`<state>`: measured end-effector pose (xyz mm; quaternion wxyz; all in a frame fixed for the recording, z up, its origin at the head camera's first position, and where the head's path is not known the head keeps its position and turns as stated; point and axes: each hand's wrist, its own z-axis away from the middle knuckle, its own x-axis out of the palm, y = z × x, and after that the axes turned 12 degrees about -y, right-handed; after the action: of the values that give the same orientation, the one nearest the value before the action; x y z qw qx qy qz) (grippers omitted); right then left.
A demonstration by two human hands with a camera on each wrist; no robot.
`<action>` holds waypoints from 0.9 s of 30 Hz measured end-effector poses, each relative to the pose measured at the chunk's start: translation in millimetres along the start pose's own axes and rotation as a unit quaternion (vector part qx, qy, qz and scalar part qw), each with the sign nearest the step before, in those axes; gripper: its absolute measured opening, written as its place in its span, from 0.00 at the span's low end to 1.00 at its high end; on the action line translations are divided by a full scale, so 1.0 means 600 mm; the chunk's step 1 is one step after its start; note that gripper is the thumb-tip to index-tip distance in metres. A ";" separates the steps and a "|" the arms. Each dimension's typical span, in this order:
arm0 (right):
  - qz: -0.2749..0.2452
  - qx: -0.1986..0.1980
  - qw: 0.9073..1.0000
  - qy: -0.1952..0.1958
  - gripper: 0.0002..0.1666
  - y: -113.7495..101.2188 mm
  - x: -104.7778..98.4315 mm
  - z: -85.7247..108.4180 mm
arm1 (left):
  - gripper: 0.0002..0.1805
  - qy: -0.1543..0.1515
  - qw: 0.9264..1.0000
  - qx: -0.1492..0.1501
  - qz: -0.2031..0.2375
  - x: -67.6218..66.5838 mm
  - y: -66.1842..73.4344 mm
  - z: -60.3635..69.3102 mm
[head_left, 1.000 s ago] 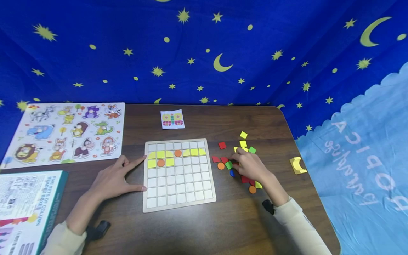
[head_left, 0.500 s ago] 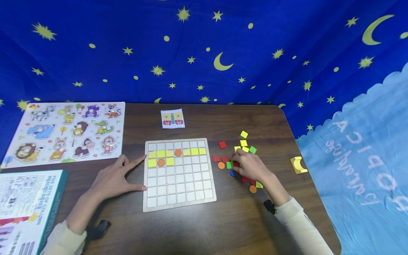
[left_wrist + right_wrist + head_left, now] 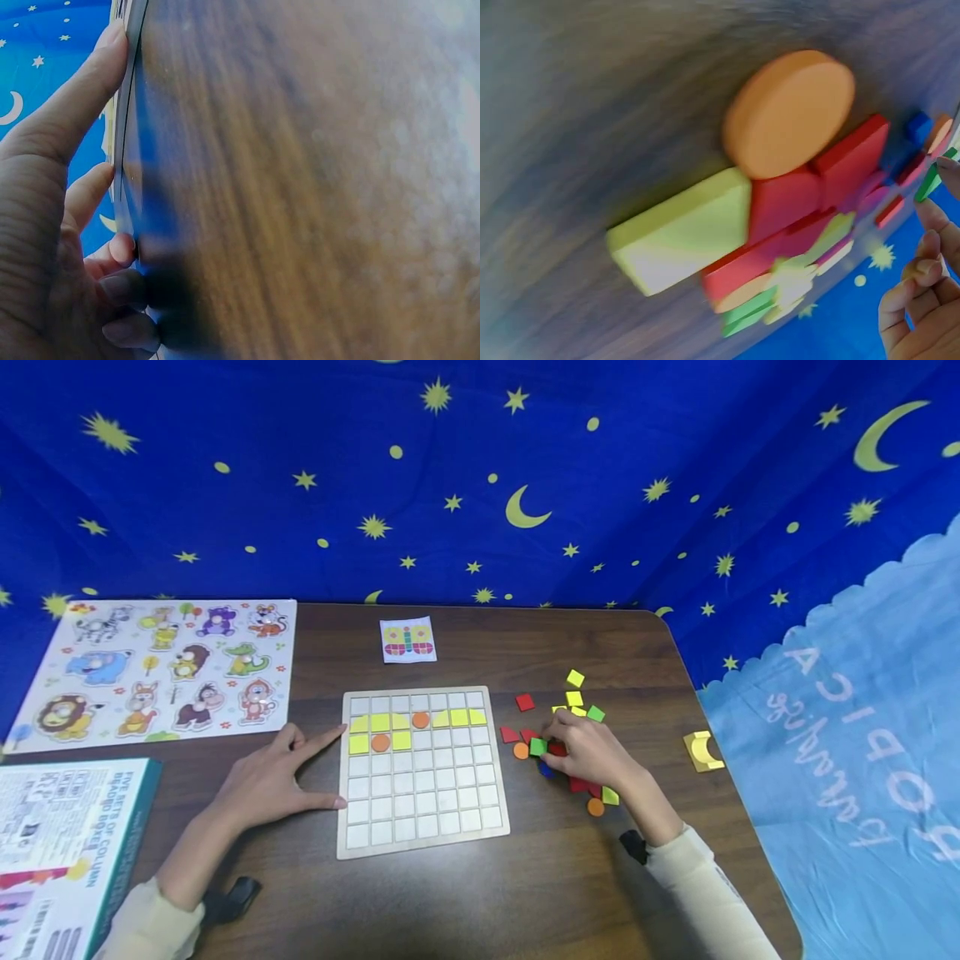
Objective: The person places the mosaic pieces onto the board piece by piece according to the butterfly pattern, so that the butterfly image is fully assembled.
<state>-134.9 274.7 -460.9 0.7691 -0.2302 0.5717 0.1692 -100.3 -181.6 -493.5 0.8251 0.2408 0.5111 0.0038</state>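
Pinching the green tile (image 3: 537, 747) between thumb and finger, the right hand (image 3: 594, 752) is holding it beside loose pieces (image 3: 784, 202); the board (image 3: 425, 779) is lying leftward, apart, the left hand (image 3: 266, 781), fingers spread, touching its left edge.

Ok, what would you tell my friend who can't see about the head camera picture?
A person's right hand pinches a green square among loose coloured pieces, while the left hand touches the left edge of a wooden grid board partly filled with yellow and orange pieces. A small butterfly card lies beyond the board.
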 end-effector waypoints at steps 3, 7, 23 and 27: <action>-0.008 -0.022 1.000 0.009 0.17 -0.011 -0.003 -0.011 | 0.59 0.001 1.000 -0.001 -0.001 0.000 0.000 0.000; -0.018 -0.039 0.999 0.005 0.17 -0.030 -0.006 -0.031 | 0.59 0.001 1.000 0.000 -0.001 0.000 0.000 -0.001; 0.019 -0.097 0.995 -0.033 0.17 -0.118 -0.019 -0.122 | 0.60 0.006 1.000 -0.003 -0.005 0.006 -0.005 -0.003; 0.018 -0.111 0.993 -0.029 0.17 -0.134 -0.020 -0.139 | 0.59 0.007 1.000 -0.003 -0.003 0.007 -0.006 -0.004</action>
<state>-162.9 161.8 -456.4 0.7518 -0.2991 0.5308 0.2520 -101.2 -182.7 -499.0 0.8224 0.2365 0.5174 0.0043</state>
